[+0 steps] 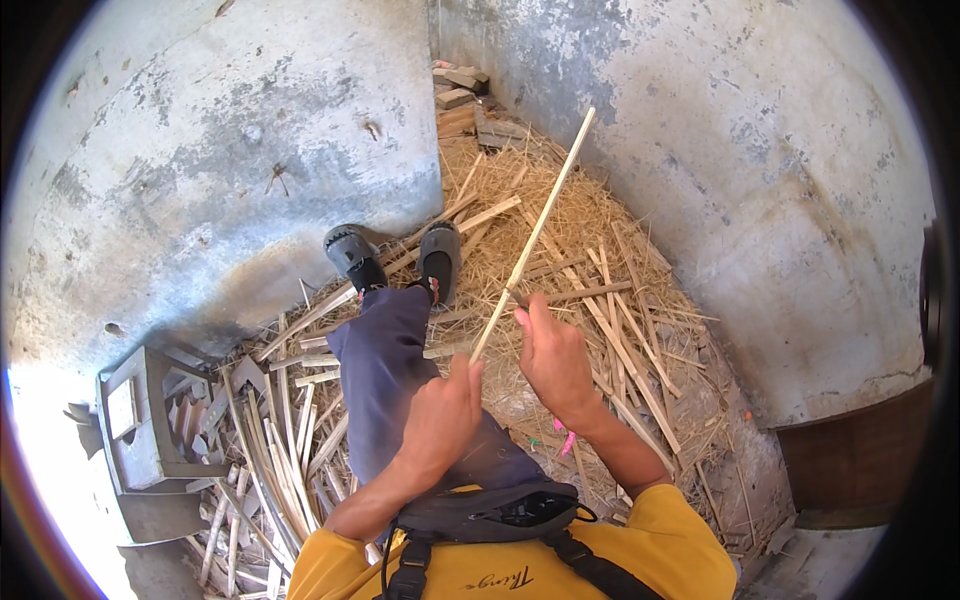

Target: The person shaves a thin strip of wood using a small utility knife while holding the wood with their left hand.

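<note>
My left hand (443, 415) is closed around the lower end of a long, pale bamboo strip (542, 215). The strip slants up and away to the right, over the straw-strewn floor. My right hand (555, 360) is closed just right of the strip. A short dark blade tip (518, 298) pokes out from its thumb side and meets the strip partway along. Of this knife only the tip shows; its handle is hidden in the fist.
Loose shavings (530, 170) and split strips (620, 330) cover the floor past my shoes (440, 262). More strips (285, 440) lie at left, beside a grey metal frame box (130, 460). Worn walls (760, 200) meet at the back, where bricks (457, 98) are stacked.
</note>
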### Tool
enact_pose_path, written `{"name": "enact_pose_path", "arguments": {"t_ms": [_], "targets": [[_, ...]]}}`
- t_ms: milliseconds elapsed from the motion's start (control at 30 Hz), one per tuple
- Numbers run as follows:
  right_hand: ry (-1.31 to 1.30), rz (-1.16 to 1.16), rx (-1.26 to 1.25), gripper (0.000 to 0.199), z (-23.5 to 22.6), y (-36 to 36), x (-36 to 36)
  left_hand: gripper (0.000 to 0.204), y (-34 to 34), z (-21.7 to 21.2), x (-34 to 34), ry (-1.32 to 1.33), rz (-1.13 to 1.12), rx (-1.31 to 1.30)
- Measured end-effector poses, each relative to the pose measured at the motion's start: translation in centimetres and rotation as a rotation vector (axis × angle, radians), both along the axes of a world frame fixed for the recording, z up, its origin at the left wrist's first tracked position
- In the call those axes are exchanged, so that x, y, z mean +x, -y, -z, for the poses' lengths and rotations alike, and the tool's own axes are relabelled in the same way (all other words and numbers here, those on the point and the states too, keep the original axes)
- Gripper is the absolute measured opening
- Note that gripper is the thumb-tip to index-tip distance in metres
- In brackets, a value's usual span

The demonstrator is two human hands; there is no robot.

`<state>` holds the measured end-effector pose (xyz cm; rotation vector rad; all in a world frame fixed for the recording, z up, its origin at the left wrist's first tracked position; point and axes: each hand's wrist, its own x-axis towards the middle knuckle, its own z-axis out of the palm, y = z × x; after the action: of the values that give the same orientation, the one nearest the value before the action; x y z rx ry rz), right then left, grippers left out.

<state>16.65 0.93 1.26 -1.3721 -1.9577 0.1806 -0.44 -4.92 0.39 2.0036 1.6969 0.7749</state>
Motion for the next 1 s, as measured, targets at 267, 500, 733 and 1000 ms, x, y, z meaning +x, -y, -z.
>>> {"name": "enact_pose_path", "arguments": {"t_ms": [267, 500, 733, 1000], "targets": [[0.104, -0.018, -0.233, 0.023, -1.7, -0.3, 0.3, 0.027, -0.1, 0.6, -0.2, -0.066, -0.035, -0.044], [-0.258, -0.356, -0.344, 0.03, -0.4, -2.4, 2.8, 0.026, -0.3, 1.2, -0.4, -0.107, -0.038, -0.029], [-0.802, -0.485, -1.151, 0.037, -1.9, -3.3, 4.9, 0.025, -0.5, 1.0, -0.5, -0.098, -0.012, -0.033], [-0.478, -0.25, -0.224, 0.042, -0.6, -0.7, 4.0, 0.028, -1.0, -0.1, -1.5, 0.105, 0.027, 0.014]]}}
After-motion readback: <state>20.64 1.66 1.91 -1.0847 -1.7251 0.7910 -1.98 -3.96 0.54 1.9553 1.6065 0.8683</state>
